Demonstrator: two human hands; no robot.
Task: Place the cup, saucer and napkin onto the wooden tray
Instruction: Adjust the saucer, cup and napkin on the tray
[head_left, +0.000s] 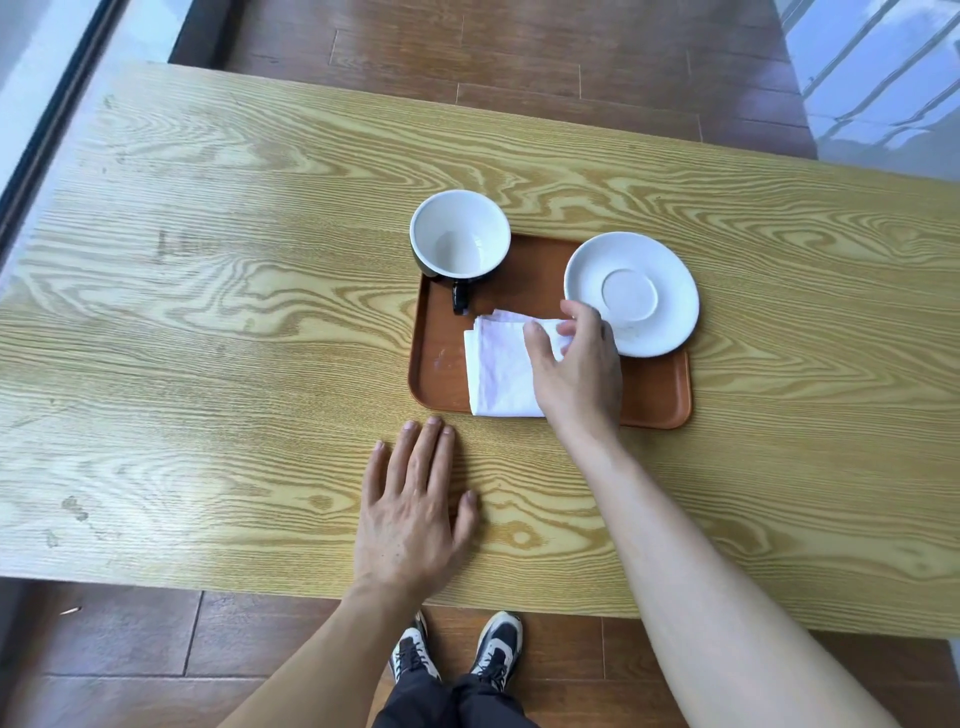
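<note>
Head view | cup (460, 236), saucer (631, 293), napkin (498, 364) on wooden tray (441, 364) | right hand (576, 369) loosely spread over napkin, gripping nothing | left hand (415, 514) flat on tabletop (208, 312)

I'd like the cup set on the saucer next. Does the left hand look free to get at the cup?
Probably yes. The left hand lies flat on the table, holding nothing, and bare tabletop runs from it to the cup. The right hand on the napkin sits off to the side.

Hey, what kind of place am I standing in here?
Probably a café or dining area, though it could be a home: a long wood-grain table, a serving tray with cup and saucer, and dark plank flooring.
</note>
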